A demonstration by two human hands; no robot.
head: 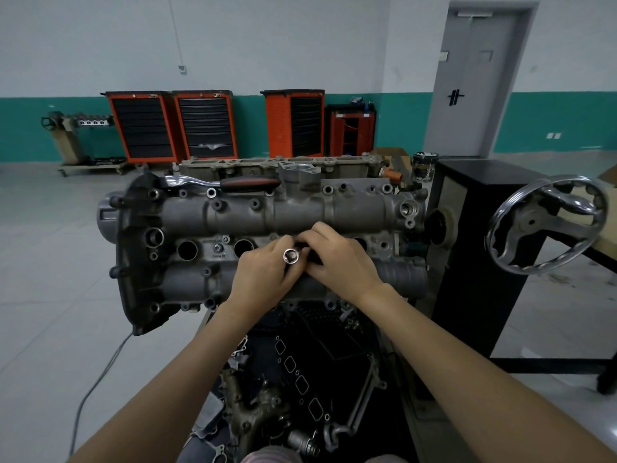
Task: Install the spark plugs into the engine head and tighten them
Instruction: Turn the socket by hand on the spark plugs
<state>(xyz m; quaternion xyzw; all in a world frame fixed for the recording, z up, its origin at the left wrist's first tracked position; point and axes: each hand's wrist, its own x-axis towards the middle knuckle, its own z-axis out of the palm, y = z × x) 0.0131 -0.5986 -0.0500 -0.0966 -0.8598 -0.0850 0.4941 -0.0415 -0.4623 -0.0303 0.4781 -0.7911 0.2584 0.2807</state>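
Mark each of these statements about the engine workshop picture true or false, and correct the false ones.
1. Both hands meet at a shiny socket over the engine head. True.
2. The ratchet wrench is in the right hand. False: it lies on the far edge of the head, untouched.
3. Two open plug holes show beside the left hand. True.
4. The tool cabinets by the wall are blue. False: they are orange-red.
5. A metal handwheel stands at the right. True.
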